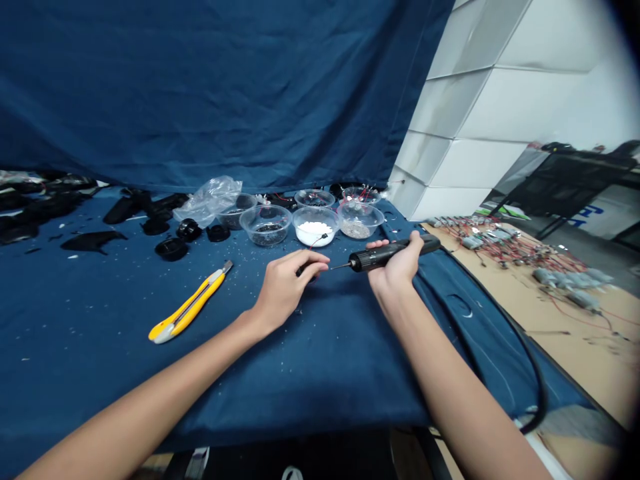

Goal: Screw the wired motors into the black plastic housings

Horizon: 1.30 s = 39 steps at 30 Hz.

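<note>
Big blue cloth-covered table (85, 347) here, with six clear plastic bowls (315, 225) along the far side and one yellow utility knife (189, 307) left of the hands. The right hand (395, 267) is clamped round a black corded rotary tool (385, 255), its bit just beside a small dark part (303, 271) pinched in the left hand (283, 287).

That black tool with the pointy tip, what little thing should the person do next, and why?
I think the best small move is to bring the thin tip of the black tool in slowly. The right hand holds the tool, and the tip points toward the small dark piece held by the left hand, very near those fingers, so going slowly seems safer.
</note>
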Each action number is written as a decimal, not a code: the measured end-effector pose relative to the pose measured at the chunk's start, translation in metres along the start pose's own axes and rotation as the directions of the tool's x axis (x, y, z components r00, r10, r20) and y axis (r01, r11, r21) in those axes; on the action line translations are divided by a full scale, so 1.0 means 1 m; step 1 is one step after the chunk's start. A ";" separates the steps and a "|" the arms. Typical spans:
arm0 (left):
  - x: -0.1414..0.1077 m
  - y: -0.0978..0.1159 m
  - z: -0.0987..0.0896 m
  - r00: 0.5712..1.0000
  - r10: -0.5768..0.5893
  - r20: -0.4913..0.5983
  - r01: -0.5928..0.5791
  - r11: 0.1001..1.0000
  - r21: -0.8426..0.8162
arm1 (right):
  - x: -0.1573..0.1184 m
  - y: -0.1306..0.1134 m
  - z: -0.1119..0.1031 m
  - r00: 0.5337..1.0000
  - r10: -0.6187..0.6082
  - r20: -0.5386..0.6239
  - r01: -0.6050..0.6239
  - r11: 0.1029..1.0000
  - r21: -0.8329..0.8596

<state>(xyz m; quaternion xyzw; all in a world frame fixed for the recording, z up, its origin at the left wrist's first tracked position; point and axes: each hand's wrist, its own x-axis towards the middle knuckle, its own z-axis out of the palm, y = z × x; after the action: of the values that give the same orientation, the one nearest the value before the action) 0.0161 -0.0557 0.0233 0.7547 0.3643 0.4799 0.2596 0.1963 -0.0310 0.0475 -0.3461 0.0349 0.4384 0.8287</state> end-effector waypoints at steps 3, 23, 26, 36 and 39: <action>-0.002 -0.001 0.001 1.000 0.026 0.008 -0.026 1.000 -0.008 | -0.002 0.001 0.000 1.000 0.009 -0.005 -0.009 1.000 0.002; -0.005 -0.009 0.004 0.995 -0.081 -0.055 0.077 0.994 -0.080 | 0.001 0.009 -0.004 0.995 0.091 -0.027 -0.091 0.996 0.011; -0.009 -0.008 0.007 0.992 0.027 -0.124 -0.027 1.000 -0.001 | 0.001 0.012 -0.004 0.994 0.102 -0.039 -0.101 0.995 0.013; -0.016 -0.003 0.020 0.949 0.194 -0.247 -0.159 0.975 0.154 | -0.003 0.018 -0.005 0.974 0.224 -0.044 -0.221 0.974 0.051; -0.016 -0.003 0.022 0.950 0.202 -0.240 -0.163 0.971 0.173 | -0.005 0.019 -0.004 0.964 0.261 -0.040 -0.259 0.964 0.055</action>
<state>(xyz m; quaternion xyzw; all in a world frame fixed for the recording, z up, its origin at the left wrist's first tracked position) 0.0308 -0.0676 0.0035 0.7345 0.3584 0.5663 0.1069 0.1801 -0.0299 0.0358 -0.3280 0.1103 0.5342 0.7712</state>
